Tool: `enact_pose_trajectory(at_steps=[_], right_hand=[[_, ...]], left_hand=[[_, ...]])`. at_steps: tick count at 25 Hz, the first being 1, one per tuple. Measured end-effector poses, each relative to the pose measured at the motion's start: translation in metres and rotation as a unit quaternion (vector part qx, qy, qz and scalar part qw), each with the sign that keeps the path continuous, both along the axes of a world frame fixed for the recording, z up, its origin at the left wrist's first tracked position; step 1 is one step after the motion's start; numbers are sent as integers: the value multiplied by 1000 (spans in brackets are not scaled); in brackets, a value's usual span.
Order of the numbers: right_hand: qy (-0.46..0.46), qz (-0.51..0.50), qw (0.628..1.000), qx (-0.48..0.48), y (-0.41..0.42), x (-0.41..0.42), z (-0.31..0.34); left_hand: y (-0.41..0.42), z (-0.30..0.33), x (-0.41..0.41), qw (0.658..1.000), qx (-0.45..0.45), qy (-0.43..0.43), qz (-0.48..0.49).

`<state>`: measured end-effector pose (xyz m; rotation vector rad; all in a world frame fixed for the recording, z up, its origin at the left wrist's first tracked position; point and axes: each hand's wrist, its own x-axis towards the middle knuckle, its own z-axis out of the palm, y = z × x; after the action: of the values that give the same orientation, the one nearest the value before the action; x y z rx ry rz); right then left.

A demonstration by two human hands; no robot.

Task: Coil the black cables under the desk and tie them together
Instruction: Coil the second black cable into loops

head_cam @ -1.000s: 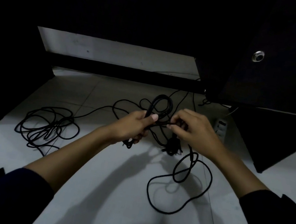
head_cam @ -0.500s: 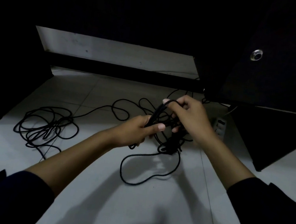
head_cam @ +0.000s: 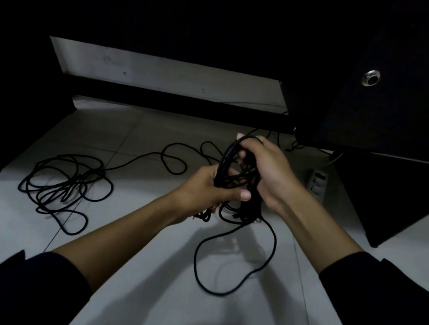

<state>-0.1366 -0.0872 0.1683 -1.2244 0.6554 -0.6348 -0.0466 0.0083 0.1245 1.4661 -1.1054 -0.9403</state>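
Head view, hands: The left hand (head_cam: 211, 189) grips the bottom of the black cable coil (head_cam: 236, 170), with its thumb pressed across the strands. The right hand (head_cam: 264, 169) curls its fingers round the top of the same coil.
Head view, where the cable is: The coil is held up in the air between both hands, above the floor (head_cam: 140, 261) and in front of the dark desk (head_cam: 225, 27).
Head view, how to do the step well: I think the person is winding on the next loop. The left hand should hold tight so the loops do not slip. The right hand should lay each new loop the same size as the others.
Head view, loose end: A long loose cable tail (head_cam: 235, 268) hangs from the coil and lies in a big curl on the floor. It should be fed in slowly so it does not knot.
Head view, how the cable looks: Thin, black, bendy and round.
Head view, more to do: A messy cable pile (head_cam: 66, 183) lies on the floor well to the left, not yet coiled.
Head view, nearby: A white power strip (head_cam: 317, 181) sits on the floor just right of the hands.
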Motion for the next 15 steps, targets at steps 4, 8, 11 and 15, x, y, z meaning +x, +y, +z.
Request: enact_pose_trajectory(at_steps=[4,8,11,15], right_hand=[[-7,-14,1000,0,-2,3,0],[17,-13,999,-44,-2,4,0],[37,-19,996,-76,1,6,2],[20,-16,999,-28,4,5,2]], left_hand=[[-3,3,-3,1000,7,23,17],[-1,9,-4,999,22,27,24],[-1,13,-8,998,29,29,48],[-1,17,-10,999,27,31,37]])
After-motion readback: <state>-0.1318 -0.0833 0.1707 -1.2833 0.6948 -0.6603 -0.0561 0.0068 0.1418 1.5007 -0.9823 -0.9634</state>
